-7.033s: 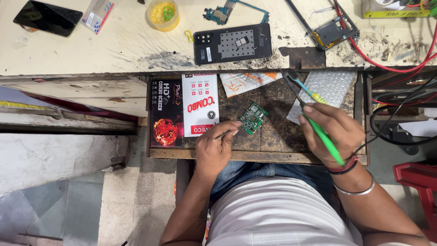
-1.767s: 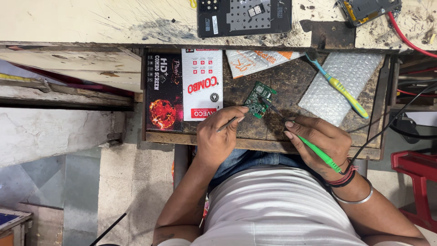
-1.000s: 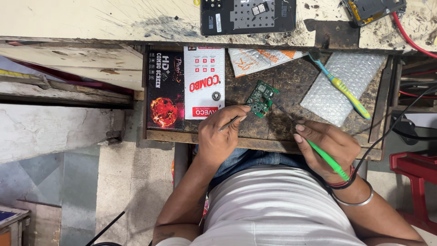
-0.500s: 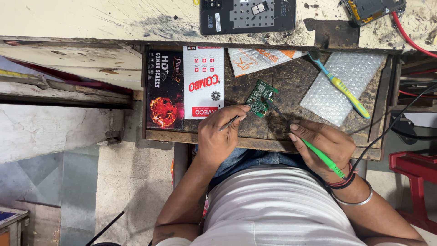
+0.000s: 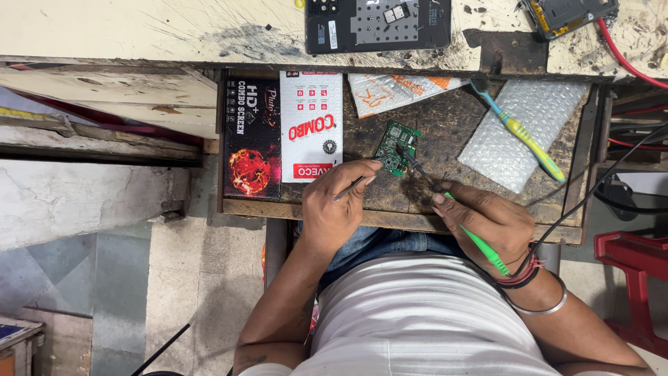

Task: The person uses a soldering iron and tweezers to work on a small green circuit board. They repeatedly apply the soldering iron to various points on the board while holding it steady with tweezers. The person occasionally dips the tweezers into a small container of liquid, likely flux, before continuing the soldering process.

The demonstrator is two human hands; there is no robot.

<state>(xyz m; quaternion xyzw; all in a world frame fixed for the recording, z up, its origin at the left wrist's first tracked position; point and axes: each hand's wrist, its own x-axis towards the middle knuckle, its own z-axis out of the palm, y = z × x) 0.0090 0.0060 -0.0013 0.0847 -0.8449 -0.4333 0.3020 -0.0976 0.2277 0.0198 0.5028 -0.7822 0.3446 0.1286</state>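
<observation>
Nearest the body, both hands were down on the front edge of the pulled-out drawer [image 5: 390, 217], working as a pair. The right hand [image 5: 487, 226] was clamped around a green-handled soldering iron [image 5: 480, 245] – its dark tip ran up and to the left, landing on the small green circuit board [image 5: 397, 147]. The left hand [image 5: 334, 209] was pinched shut on thin tweezers [image 5: 350, 188], with its fingertips right at the board's near corner. So the board sat just beyond both hands, between them, long axis tilted roughly away from the person, and the left hand looked the closer of the 2. Nothing stood between hands and board.

Around it in the drawer: 2 flat boxes to the left, a black one [image 5: 252, 139] and a white and red one [image 5: 311, 125], a crumpled white packet [image 5: 396, 90] behind the board, and to the right a sheet of bubble wrap [image 5: 522, 132] with a blue and yellow toothbrush [image 5: 518, 134] lying across it.

Farther out, on the scratched counter [image 5: 174, 31], lay an opened phone [image 5: 379, 24] with its back off – plus a red wire [image 5: 623, 56] at the far right.
</observation>
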